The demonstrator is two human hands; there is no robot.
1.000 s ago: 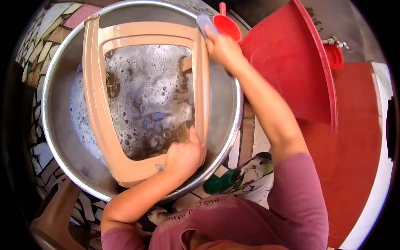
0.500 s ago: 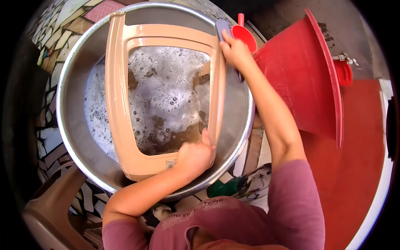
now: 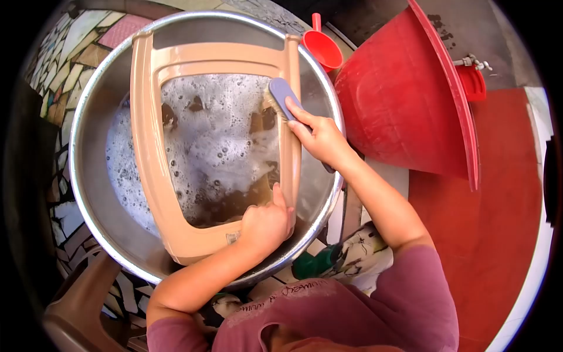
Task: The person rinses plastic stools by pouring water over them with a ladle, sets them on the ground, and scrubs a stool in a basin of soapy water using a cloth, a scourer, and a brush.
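Note:
A beige plastic frame [image 3: 146,141] with a large opening lies across a round metal tub [image 3: 82,176] of soapy water [image 3: 217,135]. My left hand [image 3: 267,223] grips the frame's lower right corner, its index finger pointing up along the inner edge. In my right hand [image 3: 316,135] is a scrub brush [image 3: 284,97] with a purple-grey back, its pale bristles turned toward the left. The brush rests against the upper part of the frame's right side bar. Foam covers much of the water seen through the opening.
Right of the tub stands a large tilted red basin [image 3: 404,94], with a red dipper [image 3: 322,49] behind the tub rim. A tap [image 3: 472,62] is at the far right above a red container [image 3: 471,83]. A brown plastic chair [image 3: 82,299] stands at the lower left.
My right hand with the brush has moved down from the frame's upper right corner along the right bar, uncovering that corner. My left hand keeps its hold on the lower corner.

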